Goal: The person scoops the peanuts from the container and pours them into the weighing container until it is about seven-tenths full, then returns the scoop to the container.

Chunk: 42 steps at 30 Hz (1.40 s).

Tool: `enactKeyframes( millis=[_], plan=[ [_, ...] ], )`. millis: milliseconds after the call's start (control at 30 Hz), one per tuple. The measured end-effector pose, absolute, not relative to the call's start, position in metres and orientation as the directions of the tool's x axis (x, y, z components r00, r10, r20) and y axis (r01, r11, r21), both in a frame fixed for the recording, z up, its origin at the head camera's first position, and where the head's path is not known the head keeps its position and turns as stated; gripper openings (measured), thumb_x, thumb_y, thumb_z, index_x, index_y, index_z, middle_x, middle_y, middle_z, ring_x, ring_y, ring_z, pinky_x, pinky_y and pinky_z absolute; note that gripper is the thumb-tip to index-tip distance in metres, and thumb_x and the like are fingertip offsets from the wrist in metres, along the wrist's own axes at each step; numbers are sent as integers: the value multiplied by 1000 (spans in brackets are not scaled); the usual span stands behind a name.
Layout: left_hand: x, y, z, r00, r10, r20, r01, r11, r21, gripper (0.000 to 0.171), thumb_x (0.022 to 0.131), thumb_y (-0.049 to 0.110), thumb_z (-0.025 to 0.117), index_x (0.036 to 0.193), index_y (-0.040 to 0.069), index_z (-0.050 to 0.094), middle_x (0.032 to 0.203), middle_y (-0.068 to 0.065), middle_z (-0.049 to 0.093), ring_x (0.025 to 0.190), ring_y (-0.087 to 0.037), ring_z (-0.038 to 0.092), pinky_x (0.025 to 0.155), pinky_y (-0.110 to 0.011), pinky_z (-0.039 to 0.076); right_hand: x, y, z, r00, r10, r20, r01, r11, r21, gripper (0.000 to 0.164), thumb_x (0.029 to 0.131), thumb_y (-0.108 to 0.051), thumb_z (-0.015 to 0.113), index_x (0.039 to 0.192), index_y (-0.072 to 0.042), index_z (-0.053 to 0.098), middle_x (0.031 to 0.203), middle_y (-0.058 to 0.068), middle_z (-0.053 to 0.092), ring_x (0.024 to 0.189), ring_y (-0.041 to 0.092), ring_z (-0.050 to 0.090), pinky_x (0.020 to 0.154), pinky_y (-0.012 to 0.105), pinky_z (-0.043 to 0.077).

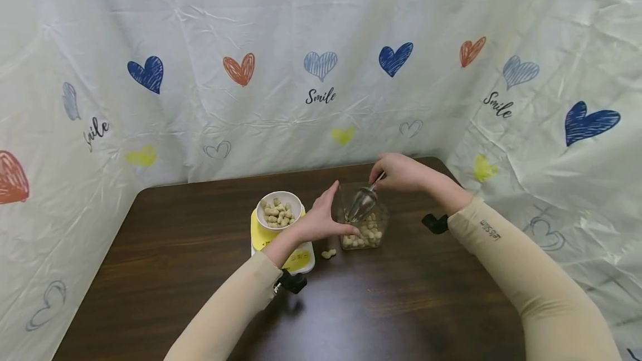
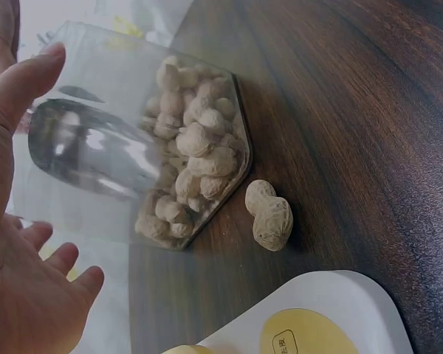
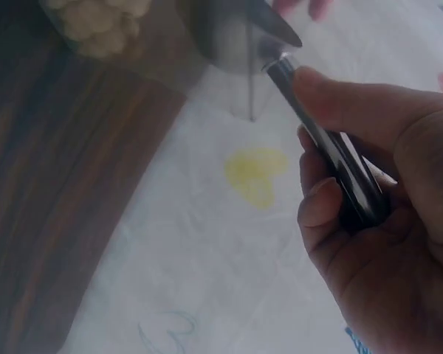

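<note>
My right hand (image 1: 403, 172) grips the handle of a metal scoop (image 1: 362, 204), its fingers wrapped round the handle (image 3: 332, 151) in the right wrist view. The scoop's bowl tilts down inside a clear plastic container (image 1: 383, 222), just over the peanuts (image 2: 199, 147) at its bottom. Beside the container's left side is my left hand (image 1: 321, 220), thumb and fingers spread wide apart and nothing gripped between them. One loose peanut (image 2: 269, 214) lies on the table between the container and a yellow and white kitchen scale (image 1: 301, 261).
On the scale sits a white bowl (image 1: 259, 216) of peanuts, left of my left hand. The dark wooden table (image 1: 175, 249) ends at the back against a white cloth (image 1: 281, 127) printed with hearts.
</note>
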State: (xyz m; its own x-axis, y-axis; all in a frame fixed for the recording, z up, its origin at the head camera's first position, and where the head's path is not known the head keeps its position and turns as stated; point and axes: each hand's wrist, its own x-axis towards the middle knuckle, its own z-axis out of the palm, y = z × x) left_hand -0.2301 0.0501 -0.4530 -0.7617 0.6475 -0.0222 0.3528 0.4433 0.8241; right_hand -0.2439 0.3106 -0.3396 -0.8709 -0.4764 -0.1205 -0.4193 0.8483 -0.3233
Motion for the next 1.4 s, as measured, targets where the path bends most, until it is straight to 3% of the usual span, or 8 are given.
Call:
enactKeyframes(
  millis=[167,500,700,967,1400],
  plan=[
    [-232,51,-452,-763,646,-28,353,452,819,126,78,58,84,165,32,-3,170,-2,9,155,-26,9,117,-54,27,-248,304,-355,-838,-532,-121,-487,830,-271,10,93,-10,76,102,-12,80,99,1,59,91,18,59,80,38,53],
    [-233,53,-452,-772,636,-3,368,451,813,121,78,55,85,166,28,5,166,-1,20,153,-30,14,116,-53,29,-258,303,-361,-789,-558,-258,-457,812,-363,8,94,-14,75,100,-17,79,104,-2,62,94,15,61,81,37,54],
    [-232,55,-453,-770,638,16,377,434,819,119,79,52,85,166,25,8,165,-4,23,152,-32,17,115,-55,30,-262,314,-353,-818,-503,-280,-349,820,-453,8,93,-12,75,100,-16,79,107,2,64,93,17,63,79,39,54],
    [-232,54,-455,-776,631,9,369,443,817,118,80,51,85,165,27,7,164,-3,22,150,-30,21,114,-53,31,-260,312,-357,-811,-494,-314,-330,829,-452,11,94,-19,75,104,-16,79,114,3,63,97,18,63,79,39,54],
    [-233,55,-456,-778,628,22,379,441,813,120,77,50,87,165,25,9,163,-4,25,147,-27,27,113,-51,33,-264,329,-348,-823,-485,-297,-276,797,-537,10,91,-20,79,101,-20,81,109,-3,71,99,18,63,84,38,52]
  ],
)
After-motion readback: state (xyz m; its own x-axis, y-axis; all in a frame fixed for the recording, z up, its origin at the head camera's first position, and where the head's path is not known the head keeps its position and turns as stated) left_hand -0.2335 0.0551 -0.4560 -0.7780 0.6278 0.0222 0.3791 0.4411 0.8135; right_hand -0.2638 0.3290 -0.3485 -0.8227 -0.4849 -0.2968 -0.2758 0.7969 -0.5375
